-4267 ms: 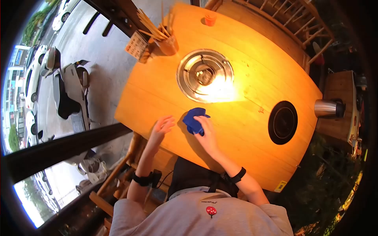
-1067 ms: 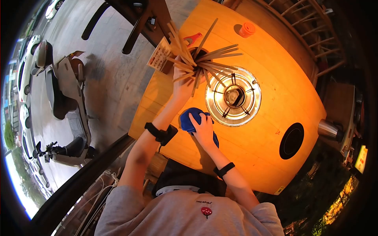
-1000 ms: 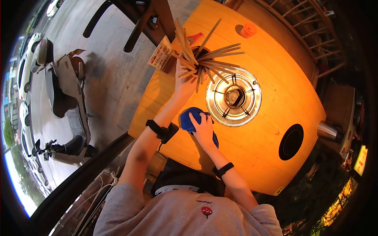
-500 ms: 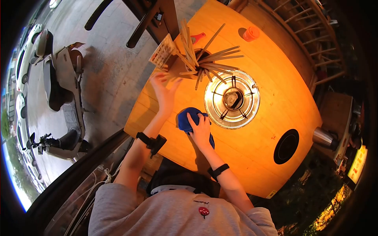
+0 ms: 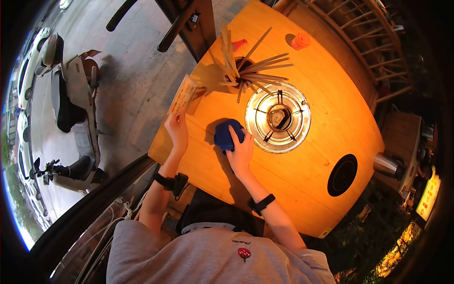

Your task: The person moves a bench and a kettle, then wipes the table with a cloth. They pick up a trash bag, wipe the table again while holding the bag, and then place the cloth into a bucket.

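My left hand (image 5: 177,130) is at the left edge of the table, its fingers closed on the lower corner of a printed card stand (image 5: 183,95). The stand has a pale face with rows of small print and leans over the table edge. In my right hand (image 5: 241,150) is a bunched dark blue cloth (image 5: 226,134), held close over the wooden tabletop. Just right of the cloth is a round metal burner (image 5: 300,130) set in the table. Beyond both hands, many wooden chopsticks (image 5: 267,66) fan out of a dark holder (image 5: 245,64).
An orange cup (image 5: 301,41) and a red-handled item (image 5: 240,44) are on the far side. A black round plate (image 5: 343,175) lies to the right, near a metal cup (image 5: 388,164). A wooden chair (image 5: 373,42) stands behind; a scooter (image 5: 75,113) is parked at left.
My left hand has moved left and closed on the card stand, which has shifted toward me, away from the chopsticks. The blue cloth is more bunched up in my right hand.
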`<state>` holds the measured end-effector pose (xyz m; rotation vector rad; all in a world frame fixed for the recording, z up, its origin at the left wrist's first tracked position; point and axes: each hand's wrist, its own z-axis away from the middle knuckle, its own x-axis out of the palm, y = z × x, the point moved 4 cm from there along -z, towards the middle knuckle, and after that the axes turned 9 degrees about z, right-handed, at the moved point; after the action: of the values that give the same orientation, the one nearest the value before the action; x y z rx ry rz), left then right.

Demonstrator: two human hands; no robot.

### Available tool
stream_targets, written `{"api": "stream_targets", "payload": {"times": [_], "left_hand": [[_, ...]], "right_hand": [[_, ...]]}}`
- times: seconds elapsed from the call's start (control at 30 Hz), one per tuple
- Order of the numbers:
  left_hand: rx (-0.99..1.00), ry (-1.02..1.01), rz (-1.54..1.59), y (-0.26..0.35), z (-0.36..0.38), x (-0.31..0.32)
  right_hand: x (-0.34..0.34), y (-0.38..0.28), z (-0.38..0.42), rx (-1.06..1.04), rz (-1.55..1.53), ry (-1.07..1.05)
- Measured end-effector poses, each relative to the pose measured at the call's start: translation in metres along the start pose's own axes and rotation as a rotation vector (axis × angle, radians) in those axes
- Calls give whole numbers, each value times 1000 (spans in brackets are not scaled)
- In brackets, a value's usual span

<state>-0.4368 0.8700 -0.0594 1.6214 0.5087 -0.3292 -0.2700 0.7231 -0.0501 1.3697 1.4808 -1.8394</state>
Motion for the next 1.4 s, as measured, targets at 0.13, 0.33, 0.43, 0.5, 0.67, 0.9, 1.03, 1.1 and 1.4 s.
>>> {"api": "stream_targets", "payload": {"times": [0.13, 0.33, 0.43, 0.5, 0.67, 0.9, 1.03, 1.1, 1.4], "left_hand": [[26, 45, 71, -21, 7, -5], [190, 11, 175, 18, -35, 40], [91, -88, 502, 18, -53, 77], [-346, -211, 1021, 5, -58, 94], [-397, -331, 1097, -9, -63, 97], [131, -271, 265, -13, -55, 67], [170, -283, 165, 6, 2, 33], [189, -306, 116, 13, 36, 23], [470, -533, 161, 94, 175, 47]], "right_hand": [[23, -14, -36, -14, 149, -2], [41, 4, -25, -77, 238, -71], [28, 23, 20, -50, 250, -124], [15, 38, 52, -55, 245, -111], [3, 38, 63, 31, 135, -77], [-4, 58, 62, -47, 172, -98], [-62, 165, 144, 208, 209, -44], [-97, 218, 188, 458, 290, 60], [-132, 205, 218, 646, 269, 107]]}}
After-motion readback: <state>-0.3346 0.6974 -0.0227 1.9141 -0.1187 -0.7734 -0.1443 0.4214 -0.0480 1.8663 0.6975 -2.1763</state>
